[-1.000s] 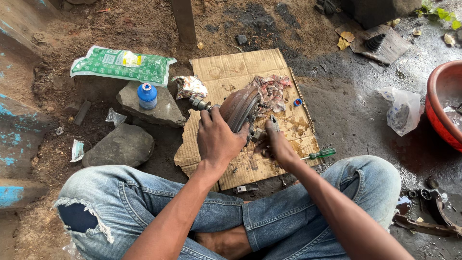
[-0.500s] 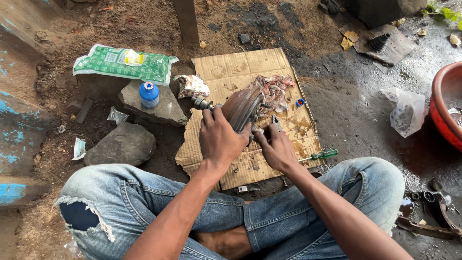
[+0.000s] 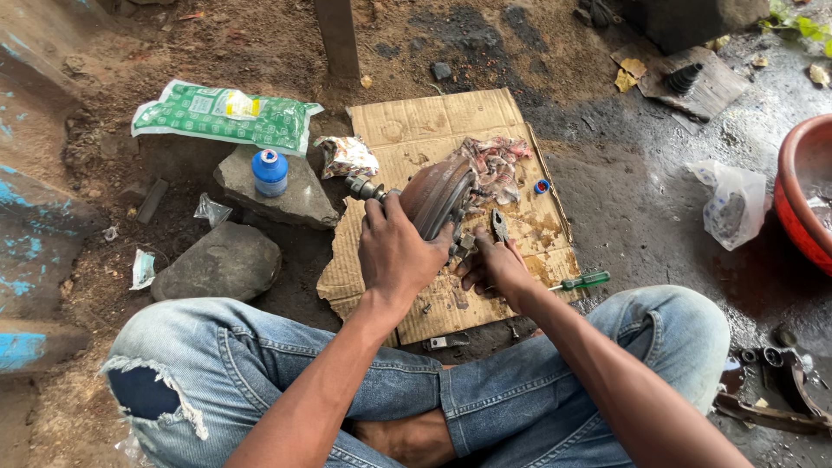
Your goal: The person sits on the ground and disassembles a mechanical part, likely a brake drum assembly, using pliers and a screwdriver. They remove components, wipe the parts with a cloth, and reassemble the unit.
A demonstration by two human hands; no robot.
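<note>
- Person sits cross-legged on a dirt floor in torn blue jeans, working over a sheet of cardboard (image 3: 433, 121) laid on the ground.
- Left hand (image 3: 397, 251) grips a rusty round metal part (image 3: 438, 195), fingers wrapped and pressed against its near side; the part stands on edge on the cardboard, about mid-sheet.
- A short shaft (image 3: 364, 187) sticks out of the part toward the left, so its long axis runs roughly left to right across the view, tilted slightly.
- Right hand (image 3: 492, 267) rests on the cardboard just right of the part, fingers curled down around a small dark tool; the pliers-like tip (image 3: 500, 225) points away from the person. Exact pinch cannot be told.
- A stained rag (image 3: 496, 163) lies behind the part, touching it; a small blue-and-red ring (image 3: 542, 185) sits just beyond.
- Green-handled screwdriver (image 3: 583, 281) lies at the cardboard's right edge, near the right forearm.
- Left of the cardboard: two grey stones, the far one (image 3: 299, 198) carrying a blue bottle (image 3: 269, 171); a green plastic packet (image 3: 221, 115) behind it; a crumpled wrapper (image 3: 348, 156) near the shaft.
- Right side: clear plastic bag (image 3: 732, 204) on wet ground, red basin (image 3: 802, 195) at frame edge.
</note>
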